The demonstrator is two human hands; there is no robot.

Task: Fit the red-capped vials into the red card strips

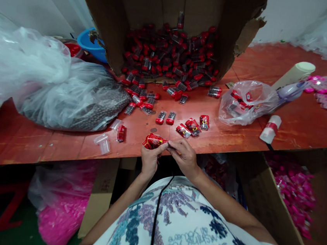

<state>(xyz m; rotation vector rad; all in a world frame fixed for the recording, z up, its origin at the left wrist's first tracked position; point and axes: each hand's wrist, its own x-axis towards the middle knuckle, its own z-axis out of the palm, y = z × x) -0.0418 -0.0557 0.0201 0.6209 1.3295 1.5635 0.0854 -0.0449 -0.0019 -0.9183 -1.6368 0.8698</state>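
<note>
My left hand is closed around a red printed plastic wrapper at the table's front edge. My right hand pinches at the wrapper's right end, fingertips close to my left thumb; what exactly lies between them is too small to make out. Just beyond, three red-wrapped pieces lie together on the table. Two small clear containers with red caps and dark contents stand side by side behind my hands. Left of my left hand are a red-wrapped tube and several empty clear tubes.
A torn cardboard box spills many red-capped containers onto the red table. A bag of dark beads sits left, a plastic bag of red-wrapped pieces right. A white roll lies near the edge; a box of pink packets stands below.
</note>
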